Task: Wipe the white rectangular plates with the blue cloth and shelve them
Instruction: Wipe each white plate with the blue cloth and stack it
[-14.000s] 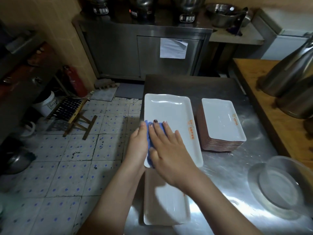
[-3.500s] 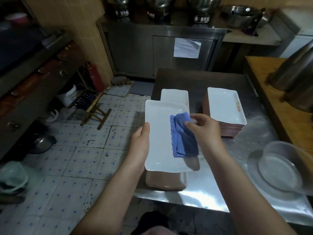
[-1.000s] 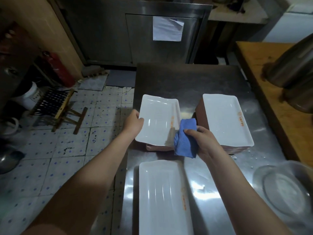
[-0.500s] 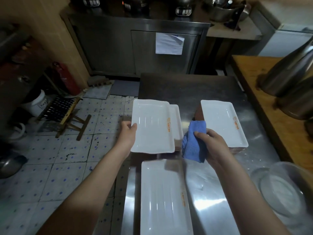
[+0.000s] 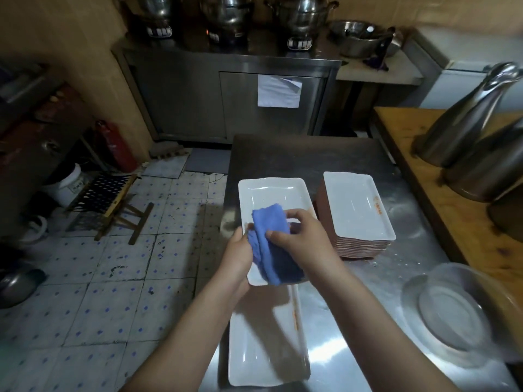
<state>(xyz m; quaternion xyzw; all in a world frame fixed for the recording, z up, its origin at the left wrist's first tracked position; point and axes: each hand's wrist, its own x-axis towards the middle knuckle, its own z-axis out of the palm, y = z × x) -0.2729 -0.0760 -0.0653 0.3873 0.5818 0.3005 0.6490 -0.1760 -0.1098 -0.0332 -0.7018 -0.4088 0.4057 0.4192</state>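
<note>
Right hand (image 5: 307,240): fingers curled over, gripping blue cloth (image 5: 268,244). Left hand (image 5: 239,254): close beside it, holding the white plate (image 5: 271,198) by the near-left edge, thumb touching the cloth. Cloth lies on that plate. Stack of plates (image 5: 358,210) to the right; long plate (image 5: 263,343) nearer, on steel table (image 5: 368,301).
</note>
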